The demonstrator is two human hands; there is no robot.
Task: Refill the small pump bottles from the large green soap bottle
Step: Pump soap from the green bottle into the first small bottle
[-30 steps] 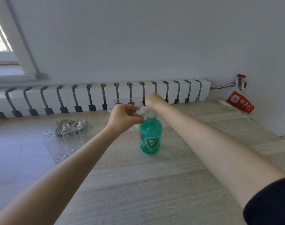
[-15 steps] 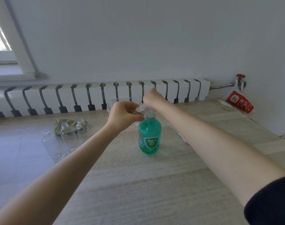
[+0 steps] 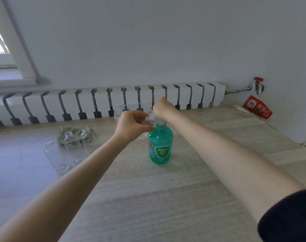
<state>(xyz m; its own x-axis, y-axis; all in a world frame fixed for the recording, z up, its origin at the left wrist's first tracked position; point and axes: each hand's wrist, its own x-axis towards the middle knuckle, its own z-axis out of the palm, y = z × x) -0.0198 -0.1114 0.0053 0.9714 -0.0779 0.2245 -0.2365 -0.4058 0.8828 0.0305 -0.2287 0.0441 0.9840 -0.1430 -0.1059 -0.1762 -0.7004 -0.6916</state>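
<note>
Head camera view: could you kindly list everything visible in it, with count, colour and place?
soap bottle: one, green, upright, mid-table
small bottle: one, clear, held tilted at the soap bottle's top
empty bottles: three, clear, uncapped, table's left
cloth: one, green, behind the empty bottles
tray: one, clear, behind the hands, by the radiator
radiator: one, white, along the wall
valve: one, red, far right
bag: one, red and white, below the valve
window: one, white frame, upper left
table: one, pale wood
left hand: fingers grip the small bottle
right hand: fingers curled over the soap bottle's top
sleeve: one, black, right arm
</note>
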